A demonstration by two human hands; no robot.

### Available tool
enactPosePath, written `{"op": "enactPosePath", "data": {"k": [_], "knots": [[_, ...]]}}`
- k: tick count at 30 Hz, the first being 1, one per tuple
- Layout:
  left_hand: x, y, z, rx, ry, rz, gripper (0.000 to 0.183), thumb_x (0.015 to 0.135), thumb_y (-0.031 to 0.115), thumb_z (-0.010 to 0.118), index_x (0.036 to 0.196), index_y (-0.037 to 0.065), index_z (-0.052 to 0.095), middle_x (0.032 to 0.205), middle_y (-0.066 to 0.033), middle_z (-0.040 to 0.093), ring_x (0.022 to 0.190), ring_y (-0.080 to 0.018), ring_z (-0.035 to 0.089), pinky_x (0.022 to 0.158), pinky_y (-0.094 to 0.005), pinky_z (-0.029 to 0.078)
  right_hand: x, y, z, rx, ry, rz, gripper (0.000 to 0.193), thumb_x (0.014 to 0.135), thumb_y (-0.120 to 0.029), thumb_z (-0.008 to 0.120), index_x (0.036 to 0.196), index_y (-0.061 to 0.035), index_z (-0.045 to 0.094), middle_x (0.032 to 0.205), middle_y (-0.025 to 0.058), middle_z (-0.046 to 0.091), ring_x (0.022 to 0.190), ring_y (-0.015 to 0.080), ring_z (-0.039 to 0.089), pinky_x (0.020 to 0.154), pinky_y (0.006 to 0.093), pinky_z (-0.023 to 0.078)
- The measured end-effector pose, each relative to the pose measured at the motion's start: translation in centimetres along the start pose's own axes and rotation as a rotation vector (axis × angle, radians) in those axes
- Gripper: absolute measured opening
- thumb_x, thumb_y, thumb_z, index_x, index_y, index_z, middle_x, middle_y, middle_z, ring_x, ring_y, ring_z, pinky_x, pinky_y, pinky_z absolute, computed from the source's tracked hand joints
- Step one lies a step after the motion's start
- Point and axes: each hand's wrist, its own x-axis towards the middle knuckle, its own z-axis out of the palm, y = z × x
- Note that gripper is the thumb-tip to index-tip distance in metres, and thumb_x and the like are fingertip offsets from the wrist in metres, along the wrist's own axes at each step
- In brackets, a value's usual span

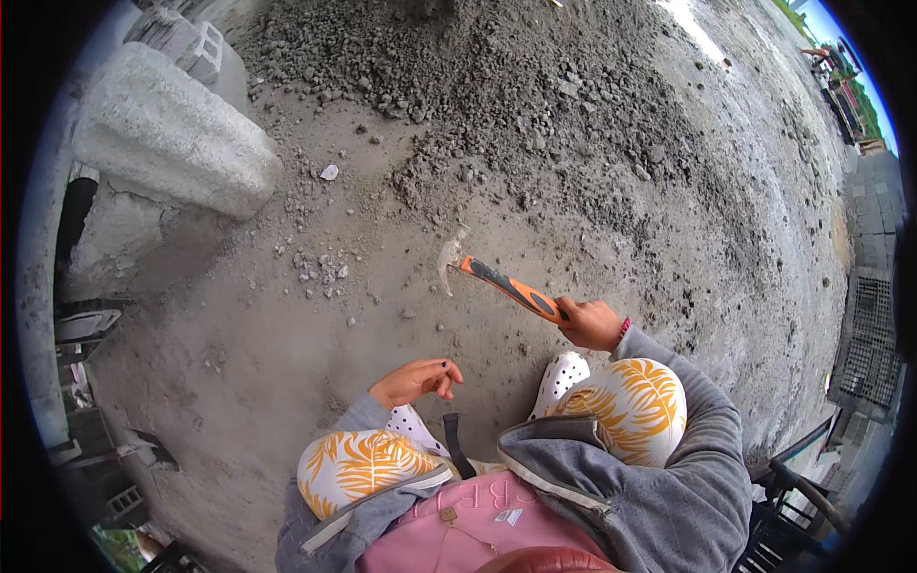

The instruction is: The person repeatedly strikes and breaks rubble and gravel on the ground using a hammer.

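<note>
My right hand [592,325], with a red bracelet at its wrist, is closed round the end of a claw hammer's handle. The claw hammer [516,286] has an orange and black grip, and its pale metal head points left, over the grey ground. My left hand [415,382] hovers above my left knee, fingers loosely bent and a little apart, with nothing in it. Small stone chips [323,271] lie scattered beyond my left hand. A single whitish stone [330,173] sits farther off.
A heap of dark gravel [535,105] spreads across the far side. At the left stands a thick rough concrete block [177,134], with a hollow block [203,53] behind it. Grey blocks [874,201] are stacked at the far right, near a dark grid-like crate [864,329].
</note>
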Motion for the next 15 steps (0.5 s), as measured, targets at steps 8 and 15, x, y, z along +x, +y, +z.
{"op": "enactPosePath", "data": {"k": [8, 15], "knots": [[-6.9, 7.5, 2.3, 0.114, 0.301, 0.002, 0.031, 0.087, 0.027, 0.032, 0.089, 0.000, 0.048, 0.049, 0.0008, 0.037, 0.055, -0.0136, 0.047, 0.067, -0.0291, 0.040, 5.9, 3.0, 1.0, 0.358, 0.316, 0.036, 0.035, 0.068, -0.016, 0.054, 0.098, -0.0057, 0.039, 0.066, 0.0153, 0.056, 0.060, 0.0342, 0.054, 0.053, 0.0414, 0.042], [-4.6, 14.6, 5.0, 0.541, 0.357, -0.288, 0.025, 0.085, 0.021, 0.040, 0.094, 0.002, 0.053, 0.050, 0.0042, 0.036, 0.052, -0.0048, 0.041, 0.058, -0.0202, 0.038, 5.6, 7.1, -4.3, 0.396, 0.747, 0.124, 0.038, 0.065, -0.012, 0.056, 0.100, -0.0063, 0.042, 0.063, 0.0151, 0.055, 0.059, 0.0334, 0.054, 0.051, 0.0398, 0.042]]}}
